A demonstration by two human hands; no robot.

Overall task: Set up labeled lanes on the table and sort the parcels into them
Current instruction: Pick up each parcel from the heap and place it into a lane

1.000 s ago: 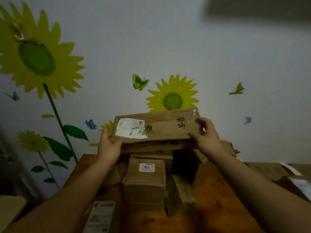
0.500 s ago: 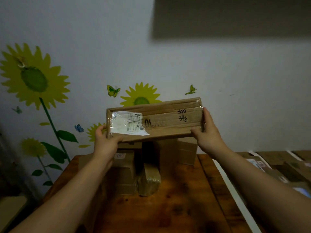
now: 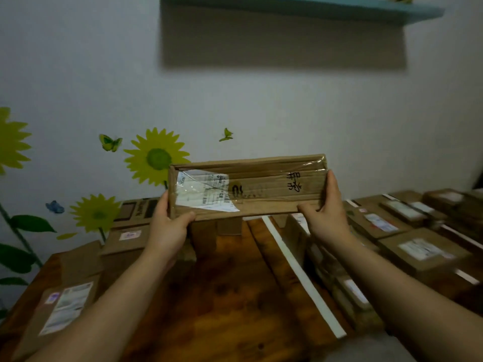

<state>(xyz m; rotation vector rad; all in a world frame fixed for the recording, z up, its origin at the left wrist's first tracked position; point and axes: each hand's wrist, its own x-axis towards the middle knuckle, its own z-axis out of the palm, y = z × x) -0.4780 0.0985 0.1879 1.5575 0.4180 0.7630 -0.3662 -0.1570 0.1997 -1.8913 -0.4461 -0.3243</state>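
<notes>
You hold a long parcel [image 3: 261, 189] up in the air above the wooden surface [image 3: 222, 296]. Its broad face is turned toward you and its long edge is nearly level, with the 3 o'clock end a shade higher. Your left hand [image 3: 167, 231] has its grip clamped on the 9 o'clock end, thumb on the front face near the lower corner and fingers wrapped behind. Your right hand [image 3: 326, 218] has its grip clamped on the 3 o'clock end, thumb along the bottom edge and fingers up round the end. The parcel touches nothing but your two hands. A white shipping label [image 3: 203, 194] under crinkled clear tape covers the 9 o'clock part of its face, and black handwritten marks [image 3: 294, 181] sit toward 3 o'clock. Below it, a white strip [image 3: 300, 275] runs across the surface from about 12 o'clock down toward 5 o'clock. To the 3 o'clock side of that strip lie flat labelled boxes [image 3: 423, 254], close together in rows with their labels up. At 9 o'clock more cardboard boxes [image 3: 125, 239] stand bunched against the wall, and a flat parcel [image 3: 65, 304] lies near 8 o'clock. On the wall behind are a sunflower sticker [image 3: 156, 158] and a butterfly sticker [image 3: 110, 142] at 10 o'clock, and a teal shelf [image 3: 313, 6] at 12 o'clock.
</notes>
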